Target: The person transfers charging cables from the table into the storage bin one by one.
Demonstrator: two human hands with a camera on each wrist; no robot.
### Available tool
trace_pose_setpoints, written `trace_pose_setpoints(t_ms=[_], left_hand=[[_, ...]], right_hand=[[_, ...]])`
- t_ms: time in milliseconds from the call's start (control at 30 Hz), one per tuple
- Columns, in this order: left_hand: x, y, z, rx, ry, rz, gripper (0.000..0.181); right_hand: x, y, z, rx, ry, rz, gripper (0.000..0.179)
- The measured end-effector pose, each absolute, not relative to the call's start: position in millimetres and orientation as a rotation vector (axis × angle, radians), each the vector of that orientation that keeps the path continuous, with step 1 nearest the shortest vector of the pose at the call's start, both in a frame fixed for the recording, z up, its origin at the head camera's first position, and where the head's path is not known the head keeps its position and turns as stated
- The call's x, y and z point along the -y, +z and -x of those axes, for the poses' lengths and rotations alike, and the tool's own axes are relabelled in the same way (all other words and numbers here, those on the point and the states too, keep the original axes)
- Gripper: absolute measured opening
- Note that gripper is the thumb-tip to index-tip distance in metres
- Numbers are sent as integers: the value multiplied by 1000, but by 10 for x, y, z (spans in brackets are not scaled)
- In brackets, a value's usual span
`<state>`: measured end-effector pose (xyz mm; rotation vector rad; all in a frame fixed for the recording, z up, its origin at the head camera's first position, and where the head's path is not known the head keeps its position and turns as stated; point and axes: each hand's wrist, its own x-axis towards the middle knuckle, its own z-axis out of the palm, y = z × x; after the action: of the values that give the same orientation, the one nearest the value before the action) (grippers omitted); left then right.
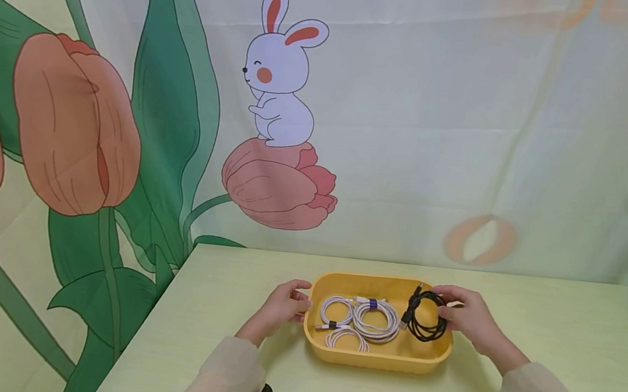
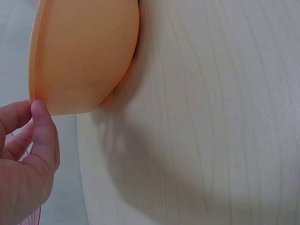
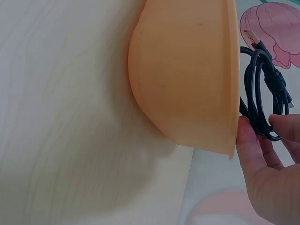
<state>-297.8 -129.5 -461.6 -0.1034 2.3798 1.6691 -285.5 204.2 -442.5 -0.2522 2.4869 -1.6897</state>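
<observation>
No writing shows on black cable (image 1: 425,317) or yellow tray (image 1: 376,358).

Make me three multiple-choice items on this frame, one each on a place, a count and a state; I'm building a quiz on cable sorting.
1. Where is the black cable?
A. at the right end of the yellow tray
B. on the table left of the tray
C. hanging off the table's front edge

2. How many white cable coils lie in the tray?
A. one
B. three
C. six

3. What is the left hand doing?
A. lying flat on the table, far from the tray
B. touching the tray's left rim
C. holding a white coil

Answers:
1 A, the head view shows it there, pinched by the right hand.
2 B, three white loops show.
3 B, its fingertips meet the rim in the head and left wrist views.
</observation>
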Motion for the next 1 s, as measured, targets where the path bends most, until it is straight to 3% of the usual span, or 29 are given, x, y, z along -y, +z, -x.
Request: trace_pose_setpoints(t_ms=[1000], left_hand=[[1291,-4590,2954,-2400,1652,128,37]], right_hand=[[-1920,-4460,2893,-2781,-1206,540,29]])
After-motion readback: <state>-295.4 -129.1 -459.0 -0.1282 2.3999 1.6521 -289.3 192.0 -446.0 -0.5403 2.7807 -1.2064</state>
